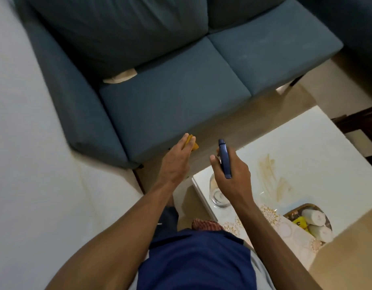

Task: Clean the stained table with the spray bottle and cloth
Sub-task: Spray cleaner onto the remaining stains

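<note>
Far left of the frame, a pale wall or surface fills the whole edge, and just inside it the blue sofa (176, 97) takes the upper left and centre, two seat cushions side by side, with a scrap of pale fabric (120, 77) tucked into the gap behind the left cushion. Moving in towards the middle, here's the left hand (176, 162), stretched forward over the sofa's front edge, fingers curled round a small yellow cloth (192, 144), only a folded corner of it peeking out past the fingertips. Just to the right, the right hand (230, 174) is raised, wrapped round the spray bottle (224, 159), its dark blue head pointing up the frame, its clear body hanging below the hand over the near left corner of the table (306, 147). The two hands sit close but apart. Lower centre, a dark blue shirt and a strip of patterned reddish cloth at the waist. Now the table itself, white and glossy, filling the right of the frame, and there's the stain (273, 178): brownish streaks smeared across the top, just right of the right hand. Further down at the lower right, a lacy patterned mat (289, 231) lies on the table with a metal tray (306, 208) on it, holding two white rolls (315, 217) and something yellow (300, 223) beside them
</note>
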